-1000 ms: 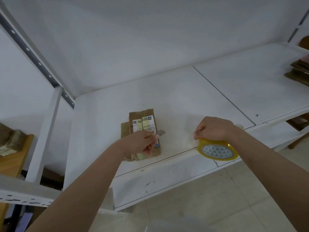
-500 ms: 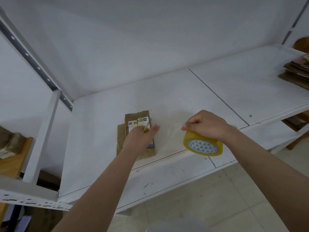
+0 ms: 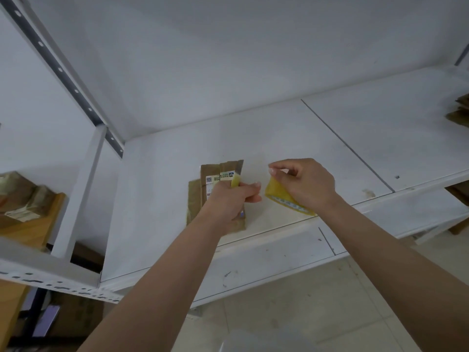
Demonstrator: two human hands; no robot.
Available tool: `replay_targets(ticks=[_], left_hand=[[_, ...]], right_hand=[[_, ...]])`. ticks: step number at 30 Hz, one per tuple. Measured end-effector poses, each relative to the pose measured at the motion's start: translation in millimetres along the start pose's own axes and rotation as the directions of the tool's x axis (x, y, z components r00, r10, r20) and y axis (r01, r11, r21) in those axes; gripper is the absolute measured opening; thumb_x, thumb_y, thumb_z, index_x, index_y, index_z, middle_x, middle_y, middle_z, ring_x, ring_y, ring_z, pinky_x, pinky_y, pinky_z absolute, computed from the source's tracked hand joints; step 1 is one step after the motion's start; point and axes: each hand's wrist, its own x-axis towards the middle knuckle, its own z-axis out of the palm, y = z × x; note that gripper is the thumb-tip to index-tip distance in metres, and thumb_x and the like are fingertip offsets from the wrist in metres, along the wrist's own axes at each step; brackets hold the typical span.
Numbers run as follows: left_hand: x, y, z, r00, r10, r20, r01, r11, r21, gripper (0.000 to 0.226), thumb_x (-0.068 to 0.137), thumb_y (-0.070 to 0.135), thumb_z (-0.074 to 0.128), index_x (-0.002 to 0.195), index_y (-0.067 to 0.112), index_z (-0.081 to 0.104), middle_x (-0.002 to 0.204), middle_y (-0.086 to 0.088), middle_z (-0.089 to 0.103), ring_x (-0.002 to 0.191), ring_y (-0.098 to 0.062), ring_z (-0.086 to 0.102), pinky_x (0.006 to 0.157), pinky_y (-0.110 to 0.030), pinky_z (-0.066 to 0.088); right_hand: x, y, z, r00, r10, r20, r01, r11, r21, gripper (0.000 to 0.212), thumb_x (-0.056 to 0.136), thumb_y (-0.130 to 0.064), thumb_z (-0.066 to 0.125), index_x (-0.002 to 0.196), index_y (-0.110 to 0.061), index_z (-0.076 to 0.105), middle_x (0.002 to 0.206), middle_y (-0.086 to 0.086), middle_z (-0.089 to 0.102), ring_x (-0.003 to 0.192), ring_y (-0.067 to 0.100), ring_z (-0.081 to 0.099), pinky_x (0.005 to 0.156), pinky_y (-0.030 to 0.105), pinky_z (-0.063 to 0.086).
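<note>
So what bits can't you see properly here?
All in the head view:
- parcel: its near half is hidden under the left hand.
- label: the print is too small to read.
- yellow tool: fingers cover most of it.
- tape roll: largely behind the right hand.
- brown stack: cut off by the picture's right edge.

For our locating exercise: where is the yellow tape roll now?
Head view, right of centre: the right hand grips the yellow tape roll near the front edge of the white shelf, right of the left hand and brown parcel.
</note>
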Motion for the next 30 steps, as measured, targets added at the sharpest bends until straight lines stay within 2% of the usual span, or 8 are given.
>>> replay_targets(ticks=[6, 9, 14, 20, 22, 25, 27, 30], left_hand=[[-6, -7, -35, 0.997, 0.077, 0.026, -0.079, 0.991, 0.103, 0.019, 0.089, 0.028, 0.069, 0.090, 0.010, 0.074, 0.080, 0.003, 0.076, 0.057, 0.003, 0.063, 0.060, -0.026, 0.045], [3, -18, -69, 0.965, 0.162, -0.205, -0.110, 0.964, 0.244, 0.021, 0.092, 0.030, 0.061, 0.081, 0.017, 0.072, 0.078, 0.006, 0.075, 0.078, -0.011, 0.069, 0.070, -0.029, 0.047], [13, -76, -133, 0.898, 0.225, -0.379, 0.149, 0.654, 0.742, 0.027, 0.102, 0.027, 0.038, 0.106, 0.010, 0.059, 0.102, -0.012, 0.061, 0.083, -0.030, 0.056, 0.073, -0.035, 0.041], [6, -121, -143, 0.911, 0.234, -0.339, 0.201, 0.465, 0.862, 0.041, 0.098, 0.021, 0.049, 0.137, 0.009, 0.049, 0.128, -0.021, 0.044, 0.115, -0.040, 0.043, 0.094, -0.046, 0.040], [6, -111, -140, 0.866, 0.375, -0.329, 0.072, 0.559, 0.826, 0.041, 0.096, 0.020, 0.056, 0.135, 0.008, 0.054, 0.132, -0.019, 0.048, 0.121, -0.038, 0.042, 0.099, -0.046, 0.037], [10, -81, -126, 0.752, 0.638, -0.164, -0.396, 0.637, 0.661, 0.029, 0.094, 0.012, 0.061, 0.122, 0.012, 0.066, 0.124, -0.005, 0.061, 0.115, -0.023, 0.055, 0.096, -0.036, 0.046], [14, -64, -112, 0.704, 0.710, 0.017, -0.602, 0.585, 0.543, 0.027, 0.091, 0.007, 0.064, 0.117, 0.012, 0.070, 0.121, 0.001, 0.064, 0.120, -0.014, 0.055, 0.100, -0.021, 0.043], [20, -65, -101, 0.716, 0.637, 0.286, -0.675, 0.527, 0.517, 0.024, 0.090, 0.010, 0.066, 0.114, 0.009, 0.072, 0.121, -0.004, 0.067, 0.126, -0.017, 0.053, 0.107, -0.022, 0.038]], right_hand=[[1, -3, 23, 0.979, -0.173, -0.108, 0.140, 0.956, -0.259, 0.025, 0.096, -0.044, 0.051, 0.117, -0.044, 0.065, 0.095, -0.010, 0.073, 0.091, 0.019, 0.068, 0.066, 0.025, 0.035], [4, 7, 27, 0.972, -0.201, -0.120, 0.147, 0.924, -0.353, 0.027, 0.097, -0.038, 0.049, 0.119, -0.037, 0.065, 0.083, 0.000, 0.073, 0.079, 0.028, 0.068, 0.063, 0.026, 0.033], [1, 36, 38, 0.987, -0.130, -0.094, 0.065, 0.859, -0.508, 0.034, 0.096, -0.029, 0.051, 0.128, -0.026, 0.060, 0.102, 0.007, 0.072, 0.093, 0.031, 0.065, 0.078, 0.036, 0.036], [-15, 47, 62, 0.995, 0.077, -0.063, -0.099, 0.829, -0.551, 0.042, 0.092, -0.026, 0.059, 0.131, -0.011, 0.052, 0.114, 0.018, 0.063, 0.109, 0.038, 0.056, 0.101, 0.046, 0.033], [-12, 35, 60, 0.985, 0.004, -0.174, -0.088, 0.873, -0.479, 0.040, 0.091, -0.028, 0.061, 0.127, -0.009, 0.058, 0.119, 0.020, 0.059, 0.111, 0.041, 0.052, 0.097, 0.049, 0.034], [-10, 6, 56, 0.918, -0.328, -0.223, 0.278, 0.933, -0.229, 0.032, 0.092, -0.030, 0.054, 0.109, -0.009, 0.071, 0.109, 0.013, 0.067, 0.101, 0.032, 0.054, 0.088, 0.044, 0.044], [-15, -12, 62, 0.878, -0.468, -0.099, 0.462, 0.883, -0.085, 0.028, 0.092, -0.027, 0.056, 0.103, -0.008, 0.074, 0.107, 0.007, 0.071, 0.103, 0.022, 0.051, 0.089, 0.035, 0.043], [-32, -20, 83, 0.901, -0.415, 0.126, 0.418, 0.909, 0.003, 0.019, 0.089, -0.018, 0.068, 0.105, -0.010, 0.076, 0.116, 0.006, 0.070, 0.108, 0.029, 0.054, 0.092, 0.034, 0.044]])
